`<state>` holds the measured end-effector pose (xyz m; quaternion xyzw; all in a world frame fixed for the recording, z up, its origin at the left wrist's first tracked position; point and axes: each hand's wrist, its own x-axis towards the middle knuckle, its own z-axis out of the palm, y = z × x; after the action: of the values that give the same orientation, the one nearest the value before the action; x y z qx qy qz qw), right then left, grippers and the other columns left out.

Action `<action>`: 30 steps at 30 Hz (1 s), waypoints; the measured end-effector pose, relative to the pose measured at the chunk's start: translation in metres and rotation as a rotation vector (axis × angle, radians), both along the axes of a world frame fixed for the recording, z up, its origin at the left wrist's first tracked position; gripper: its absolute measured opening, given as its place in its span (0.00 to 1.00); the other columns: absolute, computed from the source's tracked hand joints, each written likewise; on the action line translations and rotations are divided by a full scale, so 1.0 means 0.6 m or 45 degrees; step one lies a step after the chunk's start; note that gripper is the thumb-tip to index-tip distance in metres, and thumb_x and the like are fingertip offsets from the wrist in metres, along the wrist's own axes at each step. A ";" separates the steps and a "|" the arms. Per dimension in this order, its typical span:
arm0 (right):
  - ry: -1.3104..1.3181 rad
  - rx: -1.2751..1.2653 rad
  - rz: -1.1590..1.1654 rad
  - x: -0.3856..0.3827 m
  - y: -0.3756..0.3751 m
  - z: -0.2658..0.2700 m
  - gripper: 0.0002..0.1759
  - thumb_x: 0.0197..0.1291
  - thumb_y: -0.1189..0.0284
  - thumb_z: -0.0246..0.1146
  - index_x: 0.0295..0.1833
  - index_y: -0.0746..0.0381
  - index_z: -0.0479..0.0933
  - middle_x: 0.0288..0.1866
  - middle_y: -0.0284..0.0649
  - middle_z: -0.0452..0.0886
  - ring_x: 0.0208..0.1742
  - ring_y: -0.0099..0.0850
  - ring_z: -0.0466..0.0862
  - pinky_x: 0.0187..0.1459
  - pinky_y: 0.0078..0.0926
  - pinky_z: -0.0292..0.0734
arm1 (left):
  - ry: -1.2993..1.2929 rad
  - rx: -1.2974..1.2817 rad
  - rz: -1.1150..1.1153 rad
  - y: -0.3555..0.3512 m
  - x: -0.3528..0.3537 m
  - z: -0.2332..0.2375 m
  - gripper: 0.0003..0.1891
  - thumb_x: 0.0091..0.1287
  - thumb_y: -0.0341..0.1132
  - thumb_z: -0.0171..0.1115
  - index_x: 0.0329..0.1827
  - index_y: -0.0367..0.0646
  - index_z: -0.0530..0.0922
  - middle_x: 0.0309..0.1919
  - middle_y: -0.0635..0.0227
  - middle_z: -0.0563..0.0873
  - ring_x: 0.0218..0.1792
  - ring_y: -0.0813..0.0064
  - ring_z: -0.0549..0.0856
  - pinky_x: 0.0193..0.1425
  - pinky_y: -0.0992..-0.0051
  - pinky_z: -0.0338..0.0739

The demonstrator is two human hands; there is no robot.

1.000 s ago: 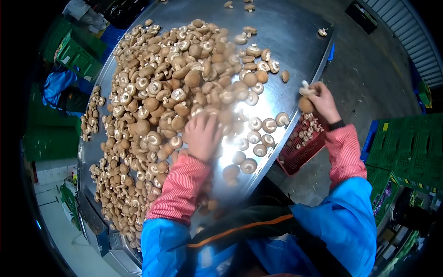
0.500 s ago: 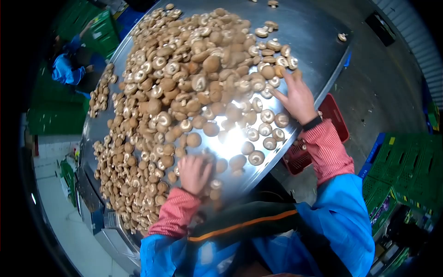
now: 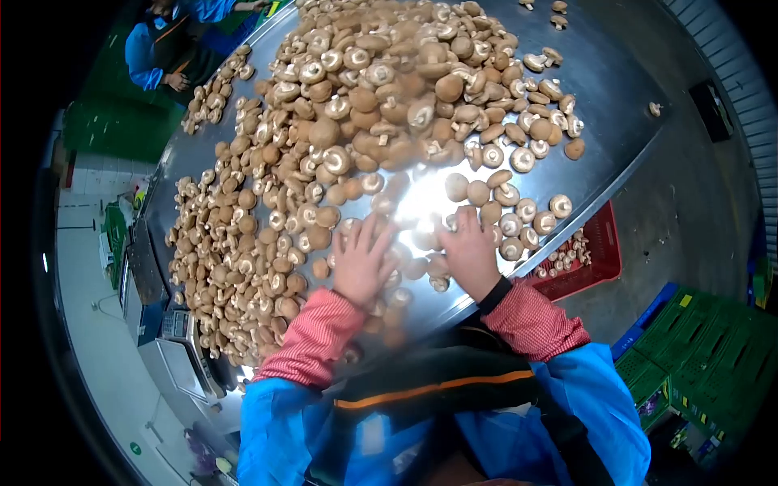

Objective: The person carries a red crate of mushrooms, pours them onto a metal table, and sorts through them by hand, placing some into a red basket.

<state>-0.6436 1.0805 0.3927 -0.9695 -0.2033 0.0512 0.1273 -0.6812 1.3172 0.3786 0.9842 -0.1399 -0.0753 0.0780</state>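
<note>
A large heap of brown-capped shiitake mushrooms [image 3: 324, 132] covers much of the metal table [image 3: 604, 121]. My left hand [image 3: 362, 261] lies palm down with fingers spread at the near side of the heap, over a few mushrooms. My right hand [image 3: 470, 253] is palm down, fingers stretched forward and partly apart, among loose mushrooms near the table's near edge. Just right of it, several mushrooms [image 3: 510, 249] lie mostly stem up. What is under both palms is hidden. Glare blurs the metal between my hands.
Below the table's right edge stands a red crate [image 3: 617, 243] with mushrooms in it. Green crates [image 3: 689, 344] are stacked at the lower right. A scale [image 3: 180, 368] sits at the left. Across the table is another person in a blue sleeve [image 3: 143, 57]. A single mushroom [image 3: 655, 108] lies far right.
My right hand has moved left and nearer to me, away from the mushrooms at the right edge. My left hand has shifted slightly forward and right, with its fingers spreading. The view has shifted too.
</note>
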 end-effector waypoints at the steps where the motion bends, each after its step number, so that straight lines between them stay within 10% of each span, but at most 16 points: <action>1: -0.069 0.098 0.082 -0.014 0.005 0.005 0.36 0.54 0.55 0.72 0.69 0.52 0.75 0.59 0.53 0.75 0.61 0.49 0.74 0.57 0.47 0.71 | 0.023 -0.003 0.014 0.014 -0.021 0.002 0.36 0.67 0.52 0.67 0.78 0.55 0.68 0.79 0.54 0.66 0.75 0.50 0.68 0.75 0.41 0.59; 12: -0.356 0.072 0.030 0.209 -0.014 -0.043 0.23 0.55 0.66 0.71 0.56 0.62 0.79 0.40 0.44 0.82 0.44 0.46 0.83 0.47 0.43 0.78 | 0.255 -0.306 0.169 0.070 -0.183 0.018 0.21 0.64 0.50 0.70 0.50 0.44 0.86 0.67 0.58 0.79 0.74 0.53 0.71 0.75 0.48 0.62; 15: -0.101 0.570 -0.312 0.172 -0.027 -0.009 0.11 0.62 0.66 0.68 0.44 0.62 0.84 0.41 0.45 0.86 0.45 0.40 0.87 0.43 0.36 0.82 | 0.008 -0.523 0.342 0.085 -0.189 0.011 0.14 0.62 0.40 0.73 0.46 0.43 0.86 0.57 0.59 0.84 0.62 0.52 0.79 0.69 0.52 0.68; 18: 0.957 1.706 -0.637 0.167 -0.111 0.016 0.18 0.64 0.66 0.65 0.56 0.62 0.79 0.44 0.43 0.85 0.43 0.30 0.87 0.43 0.30 0.82 | -0.195 -0.597 0.396 0.095 -0.150 0.017 0.12 0.59 0.30 0.73 0.46 0.42 0.85 0.49 0.60 0.86 0.51 0.54 0.83 0.57 0.58 0.76; 21: 1.176 1.894 -0.550 0.171 -0.152 0.004 0.24 0.62 0.65 0.66 0.62 0.62 0.74 0.46 0.45 0.85 0.43 0.34 0.87 0.44 0.31 0.82 | -0.248 -0.748 0.271 0.082 -0.072 0.020 0.12 0.61 0.29 0.71 0.47 0.42 0.85 0.48 0.60 0.86 0.50 0.53 0.83 0.56 0.61 0.77; 25: 0.336 0.494 -0.243 0.174 -0.098 0.012 0.27 0.60 0.65 0.65 0.64 0.61 0.72 0.48 0.50 0.86 0.44 0.53 0.88 0.48 0.42 0.84 | -0.354 -0.840 0.010 0.003 0.074 0.028 0.17 0.61 0.28 0.70 0.54 0.41 0.83 0.52 0.57 0.84 0.53 0.52 0.82 0.59 0.60 0.77; 30: -0.406 -0.342 -0.118 0.157 -0.032 -0.064 0.13 0.53 0.63 0.70 0.41 0.59 0.80 0.37 0.43 0.84 0.37 0.41 0.87 0.35 0.38 0.82 | -0.405 -0.617 -0.093 -0.102 0.211 -0.016 0.26 0.59 0.31 0.70 0.63 0.48 0.79 0.61 0.59 0.79 0.61 0.54 0.78 0.63 0.57 0.75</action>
<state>-0.5497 1.0614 0.3543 -0.9818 -0.1676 -0.0820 -0.0347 -0.5547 1.2558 0.3689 0.9306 -0.1997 0.1127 0.2853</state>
